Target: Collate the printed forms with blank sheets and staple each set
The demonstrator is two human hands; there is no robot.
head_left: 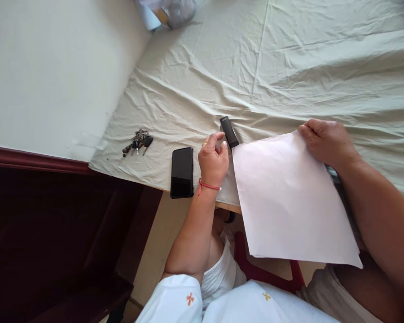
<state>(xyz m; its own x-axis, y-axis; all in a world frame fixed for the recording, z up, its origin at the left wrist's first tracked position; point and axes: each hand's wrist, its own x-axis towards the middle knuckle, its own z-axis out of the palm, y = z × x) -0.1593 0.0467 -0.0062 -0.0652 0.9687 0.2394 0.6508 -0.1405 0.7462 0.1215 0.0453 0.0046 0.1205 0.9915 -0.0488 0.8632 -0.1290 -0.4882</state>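
left hand (212,160): bare, gold ring on one finger
left wrist: thin red thread bracelet (208,185), loose end hanging
left forearm: bare, no sleeve to the elbow
right hand (326,140): bare, no ring or band seen
right forearm: bare
garment (222,300): white cloth, small orange flower motifs, short sleeve on left arm
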